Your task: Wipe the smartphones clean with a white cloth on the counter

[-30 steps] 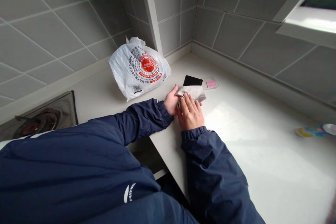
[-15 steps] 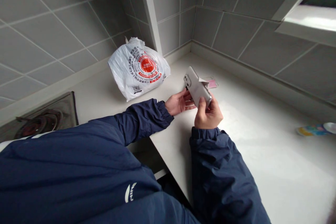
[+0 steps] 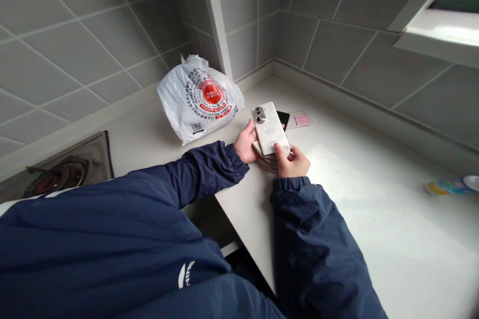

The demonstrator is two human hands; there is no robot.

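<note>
A pale smartphone (image 3: 270,132), back and camera lenses facing up, lies between my two hands above the counter. My left hand (image 3: 247,143) is closed around its left side, with fingers passing underneath and a fingertip showing at the far edge. My right hand (image 3: 292,162) pinches the near end, its thumb on the phone's back. A light greyish cloth (image 3: 266,161) is bunched under the phone's near end, against my right fingers. Just beyond the phone, a flat black object (image 3: 284,118) is partly covered. Beside that rests a clear phone case (image 3: 304,112) with a pink card (image 3: 302,120).
A white plastic bag (image 3: 202,102) with red and black print stands at the back left of the white counter (image 3: 348,199). At far left is a gas burner (image 3: 60,177). A colourful bottle (image 3: 449,186) lies at right. Grey tiled walls border the counter.
The phone has turned from tilted to nearly flat, back up, and moved a little nearer. My left hand has closed on its side. The cloth now shows beneath it, and the black object is uncovered.
</note>
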